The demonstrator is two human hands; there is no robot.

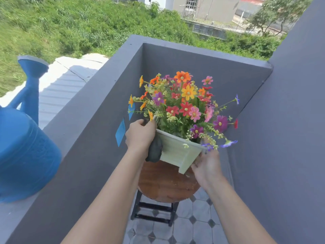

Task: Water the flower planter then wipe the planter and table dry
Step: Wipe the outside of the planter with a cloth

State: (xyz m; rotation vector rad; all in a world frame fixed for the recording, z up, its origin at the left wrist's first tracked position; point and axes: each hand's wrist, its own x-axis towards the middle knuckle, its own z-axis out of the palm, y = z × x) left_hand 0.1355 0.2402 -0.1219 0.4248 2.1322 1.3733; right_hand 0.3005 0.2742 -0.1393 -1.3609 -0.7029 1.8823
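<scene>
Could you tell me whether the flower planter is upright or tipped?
Tipped: the planter slants between the left hand and right hand over the table.

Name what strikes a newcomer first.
Bright mixed flowers fill a pale green planter, tilted over the round wooden table. The left hand holds a dark cloth against its side, the right hand its lower corner. A big blue watering can stands on the ledge, left.

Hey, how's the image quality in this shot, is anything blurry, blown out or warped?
Head view: hard sunlight, the pale roof is blown out; the flowers and planter are sharp; the right hand at the planter's corner is soft with blur; the blue watering can at the left edge is smeared and stretched, and the grey parapet walls splay from the wide-angle lens.
</scene>
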